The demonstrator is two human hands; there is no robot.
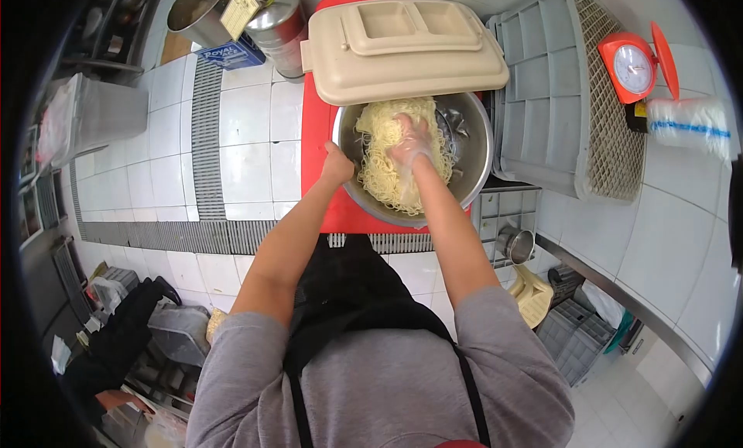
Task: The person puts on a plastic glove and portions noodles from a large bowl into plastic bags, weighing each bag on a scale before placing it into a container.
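Note:
A large steel bowl stands on a red surface and holds a heap of pale noodles. My left hand grips the bowl's left rim, its fingers wrapped over the edge. In a clear plastic glove, my right hand lies on the noodles with its fingers spread; some fingertips are hidden among the strands. Past the bowl, a beige lid overlaps its far rim.
Grey crates stand right of the bowl, beside a red scale. A metal canister and a pot are at the back left. At the lower left, another person's dark sleeve shows.

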